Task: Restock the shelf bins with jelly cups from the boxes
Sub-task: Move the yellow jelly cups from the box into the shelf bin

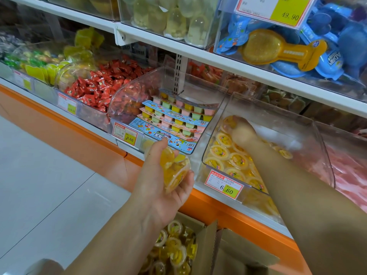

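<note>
1. Our left grip (pixel 158 183) is at lower centre of the frame, palm turned up. Its fingers and thumb are curled round a handful of yellow cups (pixel 175 171).
2. That grip hangs in front of the shelf edge, above the open box (pixel 207 235) at bottom centre. The box holds more of the same, the box cups (pixel 174 253), in a loose heap.
3. Our right grip (pixel 241 132) reaches into the clear bin (pixel 278 120) at centre right, near its left wall. It is blurred. Something yellow shows at its fingertips, but we cannot tell whether the fingers close on it.
4. The bin cups (pixel 220 151) lie mostly lids up across the front left of the bin, beside and under the right forearm.
5. A tag (pixel 224 186) reading 6.60 sits on the bin's front.
6. Just left of the bin, another bin holds stacked pastel trays (pixel 178 116). Further left lie red sweets (pixel 95 88).
</note>
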Tool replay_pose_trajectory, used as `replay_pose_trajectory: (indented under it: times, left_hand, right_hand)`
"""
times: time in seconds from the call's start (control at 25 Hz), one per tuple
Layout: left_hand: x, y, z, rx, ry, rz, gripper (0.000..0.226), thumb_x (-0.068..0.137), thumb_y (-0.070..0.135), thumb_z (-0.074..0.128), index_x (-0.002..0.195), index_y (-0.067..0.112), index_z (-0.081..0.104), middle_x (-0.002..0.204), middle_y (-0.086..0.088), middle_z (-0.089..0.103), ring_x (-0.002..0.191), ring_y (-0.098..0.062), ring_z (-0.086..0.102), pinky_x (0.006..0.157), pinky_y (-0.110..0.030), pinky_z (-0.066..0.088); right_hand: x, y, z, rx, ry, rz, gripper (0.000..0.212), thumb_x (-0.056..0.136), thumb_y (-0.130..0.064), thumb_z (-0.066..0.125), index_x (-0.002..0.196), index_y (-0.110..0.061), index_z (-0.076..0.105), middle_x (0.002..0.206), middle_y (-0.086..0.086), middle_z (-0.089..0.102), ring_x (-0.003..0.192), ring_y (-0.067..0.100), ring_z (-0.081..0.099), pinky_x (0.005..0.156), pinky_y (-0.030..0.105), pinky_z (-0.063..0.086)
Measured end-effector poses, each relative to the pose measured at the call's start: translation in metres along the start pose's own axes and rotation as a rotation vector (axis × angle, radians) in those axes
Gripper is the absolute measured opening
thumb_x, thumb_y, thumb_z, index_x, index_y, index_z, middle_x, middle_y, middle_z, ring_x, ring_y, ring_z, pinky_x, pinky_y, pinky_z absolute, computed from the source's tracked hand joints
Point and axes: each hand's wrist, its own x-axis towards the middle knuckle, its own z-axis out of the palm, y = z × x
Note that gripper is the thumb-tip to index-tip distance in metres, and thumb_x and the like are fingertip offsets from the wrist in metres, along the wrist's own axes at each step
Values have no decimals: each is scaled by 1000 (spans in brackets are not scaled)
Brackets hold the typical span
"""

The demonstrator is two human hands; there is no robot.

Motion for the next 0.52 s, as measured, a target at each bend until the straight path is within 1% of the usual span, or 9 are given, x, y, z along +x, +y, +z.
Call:
replay_pose_trajectory:
  times: [0.08,0.16,0.2,0.24,0.28,0.32,0.4,0.48,0.52]
  left_hand:
    - [0,0,0,2,-4,-6,36,80,49,74,100,18,69,75,-6,64,57,-17,60,61,-26,57]
    - [0,0,0,1,-8,-13,36,80,49,74,100,19,69,76,-6,64,58,-17,59,60,-26,57]
    - [0,0,0,0,-12,-15,36,80,49,74,99,19,68,76,-6,64,58,-17,59,59,-25,57]
    - [1,0,-1,1,-14,-16,36,80,49,74,99,19,68,76,-5,63,57,-17,59,58,-25,57]
    - [1,-1,-1,4,-15,-16,35,80,49,74,99,19,68,76,-5,63,57,-17,59,57,-24,57]
    - [2,-1,-1,8,-13,-15,35,80,49,73,99,20,67,76,-5,63,57,-17,59,57,-24,57]
    - [3,-2,-1,12,-12,-14,34,81,49,73,99,21,67,78,-5,62,58,-17,59,57,-24,56]
    - [3,-2,0,4,-13,-14,34,80,48,74,100,21,67,80,-5,62,59,-18,58,55,-24,57]
    - [3,-1,0,-1,-12,-16,35,80,48,74,101,21,68,79,-6,62,59,-18,59,55,-24,57]
  right_hand:
    - [1,0,-3,63,-17,33,67,95,-46,53,149,-14,30,155,7,31,138,28,35,111,36,31]
    - [2,3,-5,139,-30,50,66,92,-47,57,146,-15,36,149,7,41,131,28,44,107,39,39]
    - [3,3,-5,143,-42,46,64,91,-50,57,143,-18,39,145,7,46,127,29,48,104,41,42]
    - [5,3,-6,106,-73,44,63,90,-54,53,141,-20,39,143,8,48,125,30,49,104,43,41]
    - [6,3,-8,29,-110,53,63,91,-58,47,142,-23,37,143,9,47,127,31,47,107,46,37]
    - [8,3,-9,-69,-132,77,62,93,-60,40,144,-24,33,146,9,43,131,33,42,112,49,29]
    - [10,4,-12,-212,-141,130,60,98,-58,26,149,-26,26,152,10,35,138,35,31,115,52,16]
    - [9,7,-9,-252,-173,130,62,99,-56,14,153,-25,15,154,11,33,141,34,28,117,52,9]
    - [6,6,-7,-232,-209,125,63,99,-56,9,154,-24,9,153,13,34,142,33,28,117,51,7]
